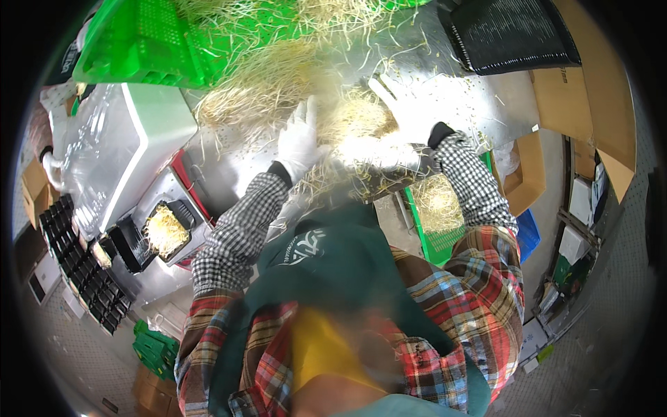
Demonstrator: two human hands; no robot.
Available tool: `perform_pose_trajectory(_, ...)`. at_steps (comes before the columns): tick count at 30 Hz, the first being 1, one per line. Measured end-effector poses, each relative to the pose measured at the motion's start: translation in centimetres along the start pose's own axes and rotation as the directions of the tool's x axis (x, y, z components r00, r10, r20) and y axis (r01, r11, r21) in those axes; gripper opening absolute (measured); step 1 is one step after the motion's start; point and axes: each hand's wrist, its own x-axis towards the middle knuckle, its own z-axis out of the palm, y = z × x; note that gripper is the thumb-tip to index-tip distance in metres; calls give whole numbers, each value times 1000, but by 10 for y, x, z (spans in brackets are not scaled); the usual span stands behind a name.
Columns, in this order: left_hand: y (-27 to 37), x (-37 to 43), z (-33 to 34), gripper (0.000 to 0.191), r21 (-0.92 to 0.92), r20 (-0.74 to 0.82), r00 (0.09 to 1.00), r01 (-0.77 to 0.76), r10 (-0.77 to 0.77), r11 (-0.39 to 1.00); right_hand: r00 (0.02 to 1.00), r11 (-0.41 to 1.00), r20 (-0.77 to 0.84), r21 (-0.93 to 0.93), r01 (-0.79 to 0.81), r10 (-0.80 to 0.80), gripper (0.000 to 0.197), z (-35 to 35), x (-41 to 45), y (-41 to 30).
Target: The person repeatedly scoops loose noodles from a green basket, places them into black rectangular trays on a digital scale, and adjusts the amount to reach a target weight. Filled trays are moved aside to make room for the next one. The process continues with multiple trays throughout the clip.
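Note:
Both hands wear white gloves. My left hand (298,140) lies with its fingers extended against a loose heap of bean sprouts (266,86) on the metal table (229,167). Across from it, my right hand (417,112) is spread, thumb side towards the sprouts, and strong glare washes out most of its outline. Between the hands sits a smaller clump of sprouts (359,117), and neither hand visibly grips it. Stray sprouts (333,177) are scattered along the near table edge.
Behind the heap is a green plastic crate (140,47) with sprouts. A black container (513,36) and cardboard box (563,104) stand right. Left are a white foam box (161,114), a sprout-filled black tray (165,234), stacked black trays (86,266) and another person's gloved hand (52,169).

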Motion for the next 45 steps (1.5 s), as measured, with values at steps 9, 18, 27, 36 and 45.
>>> perform_pose_trajectory(9,-6,-55,-12,54,-226,-127,986,81,-112,971,992,995,-82,-36,96,-99,82,46,7,-28)
perform_pose_trajectory(18,-1,-88,-11,70,-166,58,984,176,-168,970,998,995,20,-77,-61,63,97,50,-15,-83)
perform_pose_trajectory(27,-7,-109,20,77,-274,18,973,226,-230,935,941,957,-176,33,-288,290,84,75,-43,-98)
perform_pose_trajectory(36,-16,-116,37,77,-499,-17,975,182,-220,847,868,786,-230,566,-247,439,104,151,-51,-83)
perform_pose_trajectory(45,-17,-115,68,69,-879,25,982,112,-189,464,811,644,-284,751,-143,512,87,193,-34,-120)
